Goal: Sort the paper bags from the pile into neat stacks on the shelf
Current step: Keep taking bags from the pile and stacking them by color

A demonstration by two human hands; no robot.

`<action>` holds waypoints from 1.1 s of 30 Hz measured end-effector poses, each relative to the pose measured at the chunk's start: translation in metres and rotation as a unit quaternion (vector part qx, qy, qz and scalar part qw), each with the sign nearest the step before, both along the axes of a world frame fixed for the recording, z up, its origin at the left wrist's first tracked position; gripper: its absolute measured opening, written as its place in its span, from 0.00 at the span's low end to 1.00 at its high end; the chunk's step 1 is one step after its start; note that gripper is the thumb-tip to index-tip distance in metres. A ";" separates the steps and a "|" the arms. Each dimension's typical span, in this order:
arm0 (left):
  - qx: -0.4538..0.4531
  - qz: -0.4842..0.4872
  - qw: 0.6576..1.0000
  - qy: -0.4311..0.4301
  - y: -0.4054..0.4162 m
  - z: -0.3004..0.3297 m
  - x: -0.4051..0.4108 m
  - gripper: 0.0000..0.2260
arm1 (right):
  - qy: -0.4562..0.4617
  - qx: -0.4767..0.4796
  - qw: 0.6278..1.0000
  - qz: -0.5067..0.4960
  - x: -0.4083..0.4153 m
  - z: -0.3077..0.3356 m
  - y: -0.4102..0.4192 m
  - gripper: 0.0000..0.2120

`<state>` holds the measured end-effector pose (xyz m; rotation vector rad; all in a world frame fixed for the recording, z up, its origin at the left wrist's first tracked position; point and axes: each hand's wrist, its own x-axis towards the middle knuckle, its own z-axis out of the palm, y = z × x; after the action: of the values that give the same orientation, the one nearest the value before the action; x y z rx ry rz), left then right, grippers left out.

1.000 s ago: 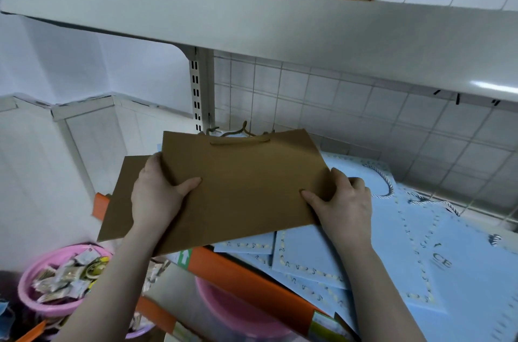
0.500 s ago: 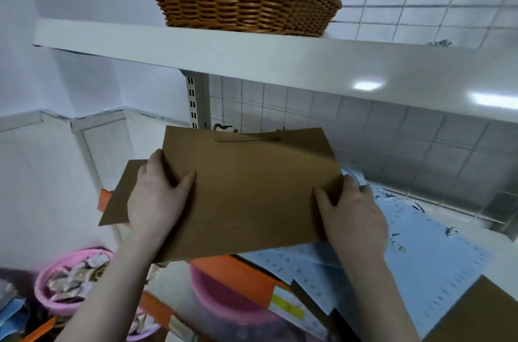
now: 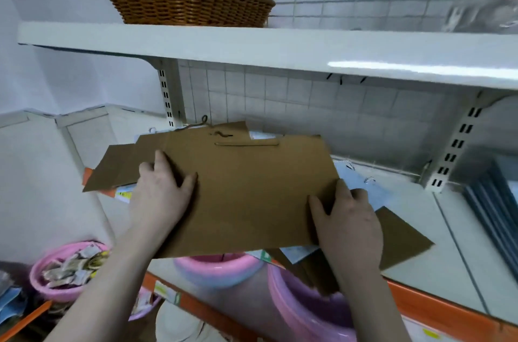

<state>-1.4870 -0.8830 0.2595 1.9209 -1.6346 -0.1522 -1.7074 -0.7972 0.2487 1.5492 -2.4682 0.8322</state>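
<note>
The person is holding a flat brown paper bag (image 3: pixel 246 190) with both hands over the near edge of the shelf (image 3: pixel 437 246). The left hand (image 3: pixel 161 196) is gripping the bag at its left side, thumb on top and fingers curled around the edge. The right hand (image 3: pixel 347 218) is gripping the near right corner in the same way, thumb on top; its other fingers are going under the bag, so I cannot see them fully.

The bag is lying almost level, with its flat handle (image 3: pixel 246 143) at the far side. Under it, to the left, another brown bag (image 3: pixel 115 168) is sticking out crooked. To the right, light blue bags (image 3: pixel 361 182) and one more brown bag (image 3: pixel 403 240) are lying on the shelf, overlapping each other.

What can go wrong, in my judgement: the near part of the held bag is hanging past the shelf edge, above the pink basins (image 3: pixel 218 268) below. If the hands are releasing it here, it may slide off and fall into them. Also, if it is set down on the crooked bag underneath, the stack will not be neat, and pushing it farther may drag the lower bags out of place.
</note>
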 end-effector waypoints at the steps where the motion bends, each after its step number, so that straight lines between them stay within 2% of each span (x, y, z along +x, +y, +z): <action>1: 0.003 -0.007 1.000 -0.003 0.007 0.002 -0.004 0.34 | 0.005 -0.001 1.000 -0.006 -0.002 0.001 0.010 0.24; 8: -0.014 -0.089 0.996 -0.027 0.068 -0.006 -0.011 0.41 | 0.016 -0.001 0.997 -0.078 0.005 -0.001 0.098 0.18; 15: 0.039 -0.156 0.987 -0.012 0.154 -0.026 -0.023 0.37 | 0.017 0.049 0.991 -0.123 0.007 -0.011 0.209 0.19; 21: 0.015 -0.204 0.978 -0.026 0.207 -0.011 -0.058 0.39 | -0.014 0.033 0.985 -0.167 -0.016 -0.006 0.278 0.17; 27: 0.006 -0.258 0.966 -0.009 0.257 -0.002 -0.125 0.41 | -0.026 0.007 0.977 -0.212 -0.066 -0.003 0.346 0.16; 33: 0.010 -0.318 0.948 0.011 0.343 0.000 -0.248 0.41 | 0.003 0.007 0.961 -0.277 -0.165 0.001 0.450 0.17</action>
<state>-1.7347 -0.5400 0.2590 1.3291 -2.1888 -0.4435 -1.8724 -0.3473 0.2499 0.7732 -2.6898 0.7009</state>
